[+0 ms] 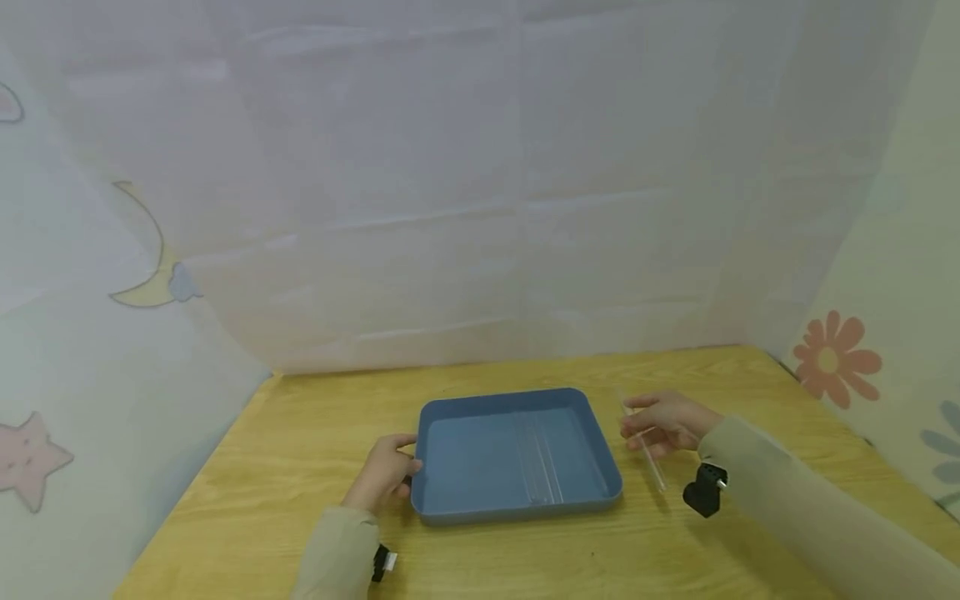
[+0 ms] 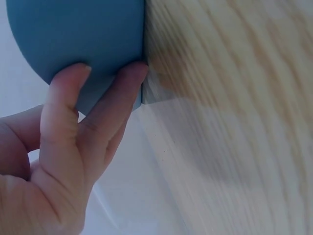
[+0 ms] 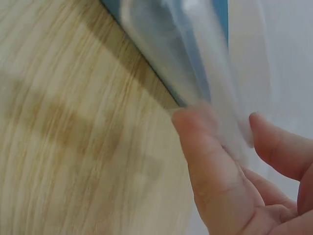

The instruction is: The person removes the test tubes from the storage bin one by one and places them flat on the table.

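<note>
A shallow blue tray with rounded corners lies on the table. At its left wall, my left hand grips the edge, fingertips against the outer side in the left wrist view. Just off the tray's right side, my right hand holds a slim, clear tube between thumb and fingers. The tube slants, its near end pointing down toward the table; in the right wrist view it is blurred. Inside the tray's right half lie clear tubes of similar look, running front to back.
A wood-grain table carries the tray. Behind it hangs a pale, creased sheet. Side sheets printed with a moon and a flower flank the table.
</note>
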Demonstrator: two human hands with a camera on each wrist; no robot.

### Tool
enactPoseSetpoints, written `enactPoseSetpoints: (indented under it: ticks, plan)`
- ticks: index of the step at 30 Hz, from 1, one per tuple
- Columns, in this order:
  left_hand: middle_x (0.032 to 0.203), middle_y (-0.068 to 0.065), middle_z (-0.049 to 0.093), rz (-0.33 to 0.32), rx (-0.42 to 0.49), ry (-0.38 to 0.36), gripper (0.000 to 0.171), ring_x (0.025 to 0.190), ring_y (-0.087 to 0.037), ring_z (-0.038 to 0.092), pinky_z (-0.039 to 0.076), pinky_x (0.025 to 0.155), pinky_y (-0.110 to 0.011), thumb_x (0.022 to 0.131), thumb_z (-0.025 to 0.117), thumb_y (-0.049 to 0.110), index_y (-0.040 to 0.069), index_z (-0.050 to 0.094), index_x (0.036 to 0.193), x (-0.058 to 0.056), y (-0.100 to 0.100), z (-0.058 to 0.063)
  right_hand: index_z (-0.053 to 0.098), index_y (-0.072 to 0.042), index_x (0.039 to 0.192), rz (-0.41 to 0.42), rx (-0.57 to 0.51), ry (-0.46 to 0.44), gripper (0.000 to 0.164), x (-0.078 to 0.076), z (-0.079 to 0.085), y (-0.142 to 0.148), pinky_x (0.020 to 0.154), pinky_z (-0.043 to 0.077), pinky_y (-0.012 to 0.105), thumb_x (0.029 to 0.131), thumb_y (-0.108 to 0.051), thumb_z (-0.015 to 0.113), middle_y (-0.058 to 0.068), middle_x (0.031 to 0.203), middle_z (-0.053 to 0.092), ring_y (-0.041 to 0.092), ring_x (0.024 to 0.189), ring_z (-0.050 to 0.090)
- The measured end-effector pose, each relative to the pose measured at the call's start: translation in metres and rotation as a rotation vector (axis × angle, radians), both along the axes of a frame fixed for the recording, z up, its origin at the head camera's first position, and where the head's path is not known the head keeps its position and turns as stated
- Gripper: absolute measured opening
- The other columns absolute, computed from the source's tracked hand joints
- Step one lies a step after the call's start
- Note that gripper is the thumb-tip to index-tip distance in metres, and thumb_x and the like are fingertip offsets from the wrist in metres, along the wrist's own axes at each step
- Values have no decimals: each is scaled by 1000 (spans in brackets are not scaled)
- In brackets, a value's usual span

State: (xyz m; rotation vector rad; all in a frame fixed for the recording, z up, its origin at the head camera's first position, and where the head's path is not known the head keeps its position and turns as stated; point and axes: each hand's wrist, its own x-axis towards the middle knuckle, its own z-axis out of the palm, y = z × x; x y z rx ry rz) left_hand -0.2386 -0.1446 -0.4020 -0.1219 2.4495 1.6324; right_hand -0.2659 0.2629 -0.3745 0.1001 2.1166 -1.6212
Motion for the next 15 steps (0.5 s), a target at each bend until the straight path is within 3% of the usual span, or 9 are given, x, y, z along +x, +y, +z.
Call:
enactPoseSetpoints:
  ticks: [5, 15]
  plan:
    - [84, -16, 69, 3, 0, 2, 46, 59, -17, 60, 40, 44, -24, 93, 53, -10, -11, 44, 138, 2, -2, 1, 13, 12, 150, -20, 8, 17, 66, -2, -4, -3, 55, 53, 26, 99, -2, 52, 15, 100, 67, 17, 71, 67]
    - [93, -21, 68, -12, 31, -22, 47, 70, -23, 66, 48, 48, -26, 93, 52, -11, -14, 42, 138, 1, -1, 4, 15, 13, 149, -69, 61, 50, 65, -3, -10, -2, 59, 56, 33, 98, -3, 53, 21, 104, 67, 20, 73, 67]
